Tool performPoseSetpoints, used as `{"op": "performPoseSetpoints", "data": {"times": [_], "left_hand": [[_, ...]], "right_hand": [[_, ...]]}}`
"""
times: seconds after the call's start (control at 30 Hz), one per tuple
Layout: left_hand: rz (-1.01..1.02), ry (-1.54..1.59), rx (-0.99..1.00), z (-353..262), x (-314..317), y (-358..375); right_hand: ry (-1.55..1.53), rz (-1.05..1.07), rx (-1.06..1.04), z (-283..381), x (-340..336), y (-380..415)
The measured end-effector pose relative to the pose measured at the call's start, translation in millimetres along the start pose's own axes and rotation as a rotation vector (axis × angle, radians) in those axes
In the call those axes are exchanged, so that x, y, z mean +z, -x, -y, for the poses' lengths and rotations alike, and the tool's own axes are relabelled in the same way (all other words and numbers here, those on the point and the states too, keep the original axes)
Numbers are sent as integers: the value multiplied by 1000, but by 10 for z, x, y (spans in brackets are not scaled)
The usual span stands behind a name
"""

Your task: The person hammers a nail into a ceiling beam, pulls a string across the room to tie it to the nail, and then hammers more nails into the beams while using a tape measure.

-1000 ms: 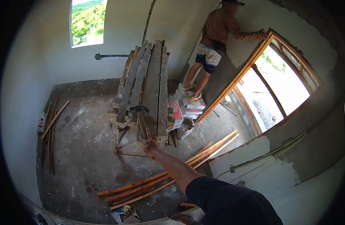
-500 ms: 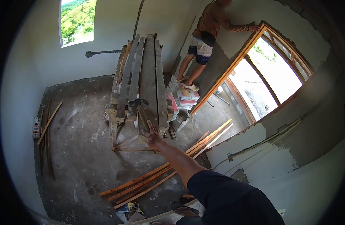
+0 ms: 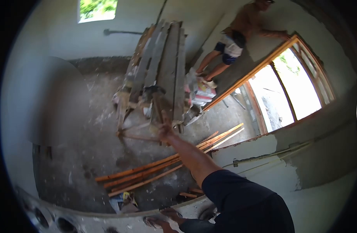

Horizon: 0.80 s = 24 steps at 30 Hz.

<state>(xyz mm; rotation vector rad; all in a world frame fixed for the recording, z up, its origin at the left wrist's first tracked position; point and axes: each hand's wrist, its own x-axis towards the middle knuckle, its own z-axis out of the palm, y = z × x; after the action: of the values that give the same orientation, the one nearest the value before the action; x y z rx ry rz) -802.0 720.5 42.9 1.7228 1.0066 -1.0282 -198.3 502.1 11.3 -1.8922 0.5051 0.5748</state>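
Observation:
My right hand (image 3: 165, 131) is closed around the wooden handle of a claw hammer (image 3: 158, 103). The arm stretches forward from the lower right, and the hammer's dark head points away from me. Beyond it, the hammer overlaps a scaffold of long grey planks (image 3: 163, 64) on wooden legs. Motion smears the hand and hammer a little. My left hand is out of frame.
A person (image 3: 234, 39) stands on stacked bags (image 3: 201, 91), one arm reaching to an orange-brown wooden frame (image 3: 260, 70) around an opening. Long wood strips (image 3: 143, 171) lie on the concrete floor (image 3: 93, 147). My sandalled feet (image 3: 157, 222) are on a hollow-block wall top (image 3: 120, 222).
The view has shifted, so the scaffold, person and frame sit farther right. The hammer stays in my right hand. The other person's head and torso lean more to the right.

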Motion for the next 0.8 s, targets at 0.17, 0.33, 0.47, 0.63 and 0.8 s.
{"op": "performPoseSetpoints", "data": {"times": [0.17, 0.33, 0.47, 0.63, 0.8], "left_hand": [[367, 258, -216, 1218, 1839, 1650], [-42, 487, -138, 938, 1857, 1825], [-1, 610, -359, 828, 1727, 1657], [-145, 296, -191, 1258, 1544, 1223], [-339, 607, -374, 2134, 1149, 169]], "right_hand": [[-1785, 353, 836, -242, -1123, -730], [-1259, 194, 508, 179, -1111, -672], [-389, 128, 66, 416, -1076, -472], [300, 16, -273, 534, -1165, -377], [591, -113, -510, 545, -1214, -232]]}}
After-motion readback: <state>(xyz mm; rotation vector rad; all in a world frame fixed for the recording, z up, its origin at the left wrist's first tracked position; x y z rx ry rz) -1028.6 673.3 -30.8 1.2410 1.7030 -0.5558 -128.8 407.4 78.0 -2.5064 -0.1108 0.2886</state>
